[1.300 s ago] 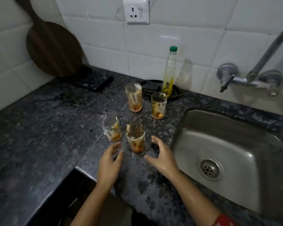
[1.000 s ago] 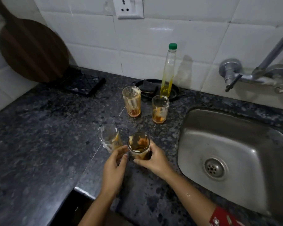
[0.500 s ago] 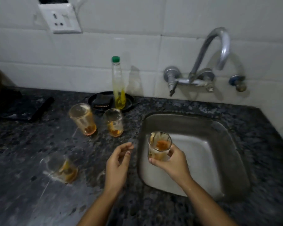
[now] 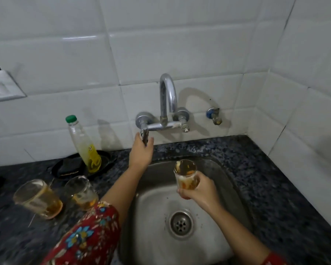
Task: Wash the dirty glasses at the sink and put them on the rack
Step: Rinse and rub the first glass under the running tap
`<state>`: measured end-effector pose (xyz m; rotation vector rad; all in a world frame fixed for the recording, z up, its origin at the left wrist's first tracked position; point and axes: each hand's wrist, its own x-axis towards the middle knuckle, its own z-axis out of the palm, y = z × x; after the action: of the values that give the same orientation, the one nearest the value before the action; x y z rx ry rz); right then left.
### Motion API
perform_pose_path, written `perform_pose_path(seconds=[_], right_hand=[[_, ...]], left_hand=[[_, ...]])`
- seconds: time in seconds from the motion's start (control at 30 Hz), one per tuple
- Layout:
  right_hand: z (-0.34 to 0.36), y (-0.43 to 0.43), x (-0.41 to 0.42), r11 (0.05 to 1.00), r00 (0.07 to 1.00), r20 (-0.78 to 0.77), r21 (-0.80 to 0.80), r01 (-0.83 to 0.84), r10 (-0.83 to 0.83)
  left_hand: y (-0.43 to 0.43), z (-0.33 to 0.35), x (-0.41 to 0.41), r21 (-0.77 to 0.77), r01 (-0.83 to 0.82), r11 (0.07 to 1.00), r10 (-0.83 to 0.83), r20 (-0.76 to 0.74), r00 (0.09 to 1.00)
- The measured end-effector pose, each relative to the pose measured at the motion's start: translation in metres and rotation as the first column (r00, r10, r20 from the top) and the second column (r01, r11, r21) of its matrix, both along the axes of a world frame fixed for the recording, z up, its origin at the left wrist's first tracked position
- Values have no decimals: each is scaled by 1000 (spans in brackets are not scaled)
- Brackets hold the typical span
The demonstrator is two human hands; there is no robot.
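Observation:
My right hand [image 4: 198,191] grips a dirty glass [image 4: 185,175] with orange residue, upright over the steel sink [image 4: 214,169]. My left hand [image 4: 141,153] reaches to the back wall and holds the tap's left lever handle [image 4: 144,135]. The curved tap spout [image 4: 167,92] rises above the sink; no water is visible. Two more dirty glasses [image 4: 37,198] [image 4: 81,191] stand on the dark granite counter [image 4: 17,236] left of the sink.
A soap bottle [image 4: 83,144] with a green cap stands in a black dish [image 4: 105,159] holding a dark sponge, behind the glasses. A small valve [image 4: 214,116] sits on the tiled wall right of the tap. The drain [image 4: 181,224] lies at the sink's centre.
My right hand carried the glass from the counter over the sink. My left hand rose from the counter edge to the tap lever. The view shifted right; the glass nearest me is out of sight.

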<state>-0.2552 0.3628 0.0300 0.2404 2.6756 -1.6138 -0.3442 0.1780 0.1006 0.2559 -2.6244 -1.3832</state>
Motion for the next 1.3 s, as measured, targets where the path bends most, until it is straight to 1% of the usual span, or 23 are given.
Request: perform_pose_path(seconds=[0.1, 0.23, 0.33, 0.43, 0.57, 0.7, 0.77, 0.87, 0.93, 0.97, 1.0, 1.03, 1.07, 1.1, 1.13, 1.17, 1.23, 1.27, 1.3], right_hand=[[0, 4, -13, 999, 1000, -15, 42, -8, 9], [0, 2, -21, 997, 999, -16, 62, -40, 41], [2, -5, -25, 996, 997, -19, 60, -69, 70], [4, -13, -27, 997, 997, -29, 39, -73, 74], [4, -20, -28, 996, 996, -27, 15, -84, 85], [4, -25, -27, 995, 995, -26, 3, -99, 99], [4, -26, -27, 994, 994, -26, -4, -108, 108], [5, -26, -26, 991, 992, -18, -54, -125, 124], [5, -25, -26, 981, 989, -9, -127, -145, 145], [5, -25, -27, 972, 987, -11, -169, -162, 162], [5, -24, -28, 961, 984, -22, -212, -178, 177], [3, -23, -30, 951, 980, -30, -238, -197, 195], [2, -23, -32, 939, 974, -36, -260, -224, 222], [2, -24, -32, 928, 966, -28, -271, -254, 257], [4, -25, -30, 915, 955, -16, -283, -287, 295], [7, -28, -29, 904, 943, -2, -286, -318, 332], [16, -34, -26, 885, 929, -8, -299, -356, 371], [19, -35, -26, 884, 928, -45, -290, -367, 371], [19, -35, -27, 897, 930, -87, -243, -368, 358]], left_hand=[[4, 10, -24, -82, -19, 996, 26, 76, 997], [4, 7, -34, -177, -60, 982, 68, 41, 997], [2, 6, -34, -181, -60, 982, 67, 33, 997], [0, 6, -34, -99, -65, 993, 69, 36, 997], [-4, 2, -37, 89, -60, 994, 57, 40, 998], [-2, 3, -34, 183, -82, 980, 71, 65, 995], [-3, 6, -33, 238, -62, 969, 42, 86, 995], [-11, -6, -27, 345, 40, 938, -91, 135, 987], [-15, -30, -5, 391, 152, 908, -214, 118, 970], [-19, -46, 8, 430, 254, 866, -334, 120, 935], [-21, -63, 20, 464, 382, 799, -493, 143, 858], [-21, -75, 31, 473, 500, 725, -631, 166, 758], [-19, -84, 39, 457, 568, 684, -700, 192, 688], [-15, -87, 45, 458, 568, 684, -704, 208, 679], [-9, -87, 48, 483, 541, 688, -683, 180, 708], [-3, -86, 49, 505, 512, 695, -643, 116, 757], [7, -87, 46, 505, 453, 735, -529, 10, 848], [10, -86, 45, 504, 442, 742, -498, -27, 867], [10, -85, 44, 514, 427, 744, -474, -45, 880]])
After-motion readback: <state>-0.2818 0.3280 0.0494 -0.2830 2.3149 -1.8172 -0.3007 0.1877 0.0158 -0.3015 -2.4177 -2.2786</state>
